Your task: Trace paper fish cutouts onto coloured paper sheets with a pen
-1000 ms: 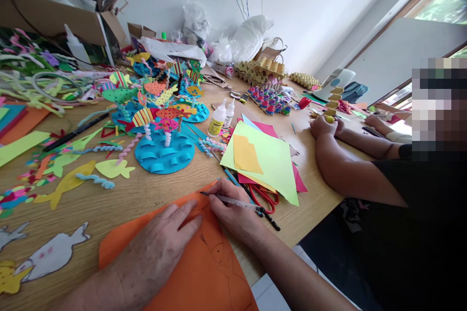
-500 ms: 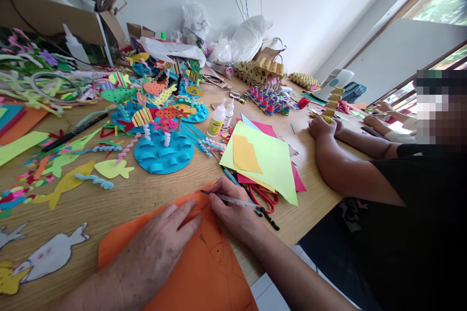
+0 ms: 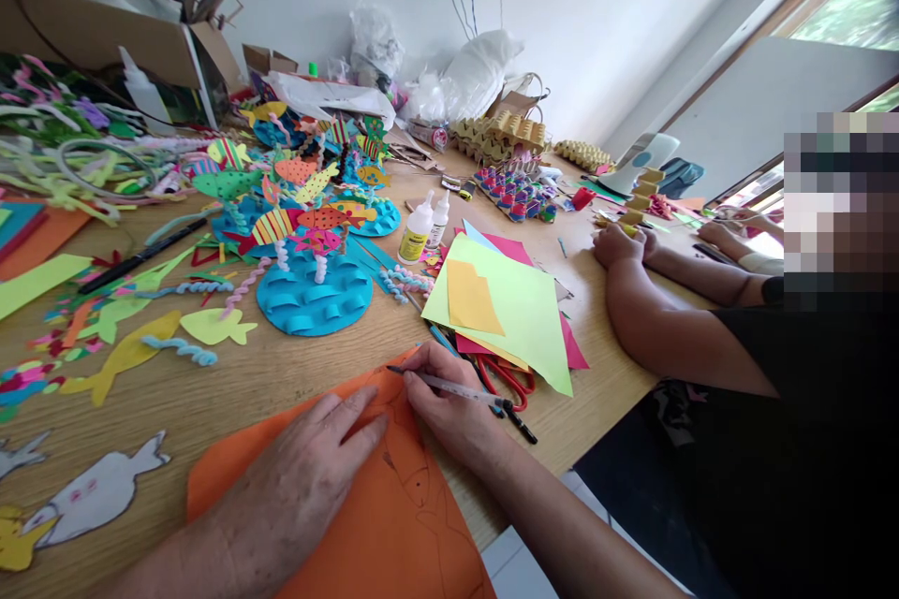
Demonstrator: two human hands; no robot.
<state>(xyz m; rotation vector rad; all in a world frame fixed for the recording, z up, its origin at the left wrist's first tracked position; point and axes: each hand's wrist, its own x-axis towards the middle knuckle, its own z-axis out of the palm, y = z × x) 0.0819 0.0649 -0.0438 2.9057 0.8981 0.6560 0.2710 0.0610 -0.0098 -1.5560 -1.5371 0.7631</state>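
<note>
Pen [image 3: 462, 388], one, clear plastic, points left, long axis left-to-right, pinched in the right hand [image 3: 449, 412]; I see the left hand [image 3: 316, 454] flat, empty, on one orange paper sheet [image 3: 365, 529].

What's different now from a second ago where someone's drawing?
Only a tiny bit: the pen tip, in the right hand, seems to have crept slightly right near the top edge of the orange sheet. Nothing was picked up or let go. The left hand still rests on the sheet, and the glue bottles stayed put.
</note>
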